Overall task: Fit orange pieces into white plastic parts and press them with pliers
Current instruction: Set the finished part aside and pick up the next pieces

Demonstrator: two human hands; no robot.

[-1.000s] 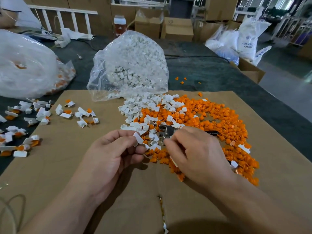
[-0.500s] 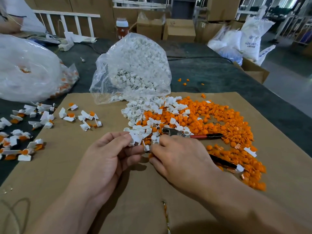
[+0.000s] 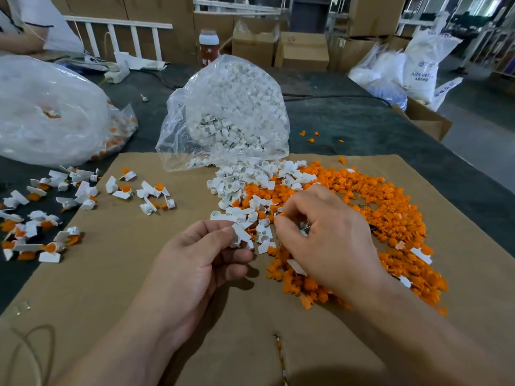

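My left hand (image 3: pixel 203 257) pinches a white plastic part (image 3: pixel 241 235) between thumb and fingers above the cardboard sheet (image 3: pixel 117 277). Just to its right, my right hand (image 3: pixel 323 235) reaches into the heap with curled fingers, and its thumb and forefinger pinch an orange piece (image 3: pixel 279 215). A glint of the metal pliers (image 3: pixel 304 229) shows under that hand; the rest of the tool is hidden. Loose white parts (image 3: pixel 250 182) lie ahead of my hands. The orange pieces (image 3: pixel 384 207) spread in a wide pile to the right.
An open clear bag of white parts (image 3: pixel 231 112) stands behind the pile. A big filled plastic bag (image 3: pixel 41 112) lies at the left. White parts fitted with orange pieces (image 3: pixel 83 190) are scattered on the left. Cardboard boxes (image 3: pixel 303 51) and sacks (image 3: pixel 418 65) stand beyond the dark table.
My right hand has moved forward from beside my left hand into the pile and now covers the pliers. My left hand still holds the white part in nearly the same place.
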